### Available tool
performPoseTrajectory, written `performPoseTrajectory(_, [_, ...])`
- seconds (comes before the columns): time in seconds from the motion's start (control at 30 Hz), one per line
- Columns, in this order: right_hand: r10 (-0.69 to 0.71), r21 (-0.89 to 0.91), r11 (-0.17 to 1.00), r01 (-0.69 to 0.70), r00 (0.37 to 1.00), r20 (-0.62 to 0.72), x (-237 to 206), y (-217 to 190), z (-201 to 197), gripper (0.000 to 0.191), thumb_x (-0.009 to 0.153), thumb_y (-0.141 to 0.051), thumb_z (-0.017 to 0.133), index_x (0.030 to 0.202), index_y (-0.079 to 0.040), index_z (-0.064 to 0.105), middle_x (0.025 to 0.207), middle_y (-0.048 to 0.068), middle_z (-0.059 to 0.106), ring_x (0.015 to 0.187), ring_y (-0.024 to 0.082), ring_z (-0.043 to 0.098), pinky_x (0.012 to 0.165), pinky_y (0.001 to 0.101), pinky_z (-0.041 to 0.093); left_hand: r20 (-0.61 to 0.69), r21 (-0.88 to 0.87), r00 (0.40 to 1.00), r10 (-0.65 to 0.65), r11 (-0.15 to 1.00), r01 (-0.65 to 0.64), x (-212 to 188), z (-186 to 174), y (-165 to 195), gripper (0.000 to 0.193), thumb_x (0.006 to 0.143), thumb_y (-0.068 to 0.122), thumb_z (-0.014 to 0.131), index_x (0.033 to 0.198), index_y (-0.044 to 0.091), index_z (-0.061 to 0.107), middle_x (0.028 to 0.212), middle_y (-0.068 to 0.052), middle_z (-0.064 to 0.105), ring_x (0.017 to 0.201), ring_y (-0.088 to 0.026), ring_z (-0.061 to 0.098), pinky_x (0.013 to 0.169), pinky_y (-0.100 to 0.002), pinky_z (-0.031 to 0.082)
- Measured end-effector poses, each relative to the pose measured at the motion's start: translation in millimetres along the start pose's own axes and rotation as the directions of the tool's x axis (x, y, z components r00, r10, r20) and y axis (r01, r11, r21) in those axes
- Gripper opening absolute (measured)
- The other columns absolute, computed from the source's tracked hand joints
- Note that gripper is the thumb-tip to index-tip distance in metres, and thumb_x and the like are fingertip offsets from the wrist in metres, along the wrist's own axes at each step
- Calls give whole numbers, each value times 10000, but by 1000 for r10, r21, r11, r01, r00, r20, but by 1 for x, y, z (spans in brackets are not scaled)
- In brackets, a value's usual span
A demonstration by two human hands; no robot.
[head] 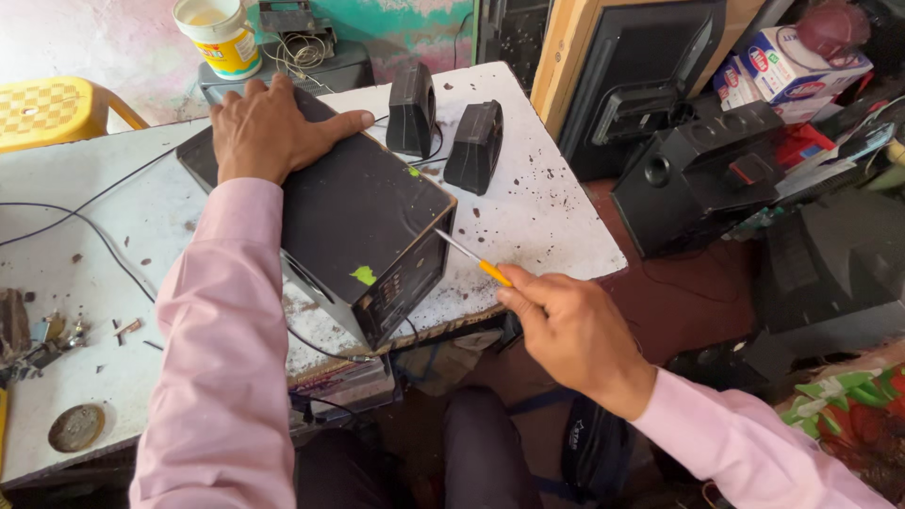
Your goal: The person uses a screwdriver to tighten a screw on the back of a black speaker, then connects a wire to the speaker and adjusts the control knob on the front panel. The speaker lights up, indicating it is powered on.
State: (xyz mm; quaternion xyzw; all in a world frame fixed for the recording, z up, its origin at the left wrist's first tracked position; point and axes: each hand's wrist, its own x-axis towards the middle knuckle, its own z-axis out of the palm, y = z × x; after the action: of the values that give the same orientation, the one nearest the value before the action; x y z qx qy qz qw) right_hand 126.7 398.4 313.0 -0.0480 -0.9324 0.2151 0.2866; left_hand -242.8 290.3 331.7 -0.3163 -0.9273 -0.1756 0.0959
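On the desk (pixel 566 236), centre: black speaker box (pixel 363 221), tilted over the near edge, steadied by left hand (pixel 269 132) spread flat; right hand (pixel 566 325) pinching orange-handled screwdriver (pixel 471 258), tip at its right side.

Bright, even daylight spreads over the white table (pixel 566 226), washing its near-left stretch pale. Shadows are soft and short under the black speaker box (pixel 363 226). The right side falls dimmer, black gear there losing detail. Focus is crisp at centre; edges bend slightly, wide-angle style, with mild softness at the corners.
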Motion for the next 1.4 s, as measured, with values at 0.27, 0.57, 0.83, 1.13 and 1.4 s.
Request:
performPoseTrajectory(0.27, [361,627,-109,-771,557,748,-3,32,1,293,1014,-267,658,1186,-34,706,742,32,593,558,140,581,475,290,461,-27,-23,997,66,998,-67,4,1,5,1202,672,971,688,1277,-66,631,1299,-304,598,1216,-535,521,1020,-595,369])
performPoseTrajectory(0.57, [218,140,967,-214,976,-14,-21,11,7,296,1021,-269,634,1124,0,703,707,18,566,504,86,514,422,240,405,-7,-37,999,49,998,-49,-1,-5,2,1153,670,944,703,1226,-65,661,1263,-264,650,1178,-473,596,1011,-548,431])
performPoseTrajectory(0.83, [276,568,-389,-725,497,823,-3,38,2,330,1000,-293,599,1082,22,657,671,13,519,392,38,434,303,184,315,-11,-26,998,55,998,-55,0,-1,7,1164,668,940,732,1255,-62,653,1265,-297,625,1208,-518,538,1036,-568,387])
performPoseTrajectory(1.13, [418,387,819,-424,903,103,-26,18,0,263,975,-192,676,1153,0,700,712,73,715,592,93,619,526,245,498,-11,-71,999,37,997,-37,1,-1,6,1147,658,907,756,1261,-63,647,1279,-306,615,1229,-489,541,1053,-564,374])
performPoseTrajectory(1.4, [206,143,973,-184,965,-163,-32,-4,20,287,929,-95,725,1202,-7,728,892,142,736,720,217,718,650,316,552,-19,-44,998,53,998,-54,1,-1,5,1146,666,928,738,1243,-58,650,1240,-290,639,1206,-474,556,1019,-572,383])
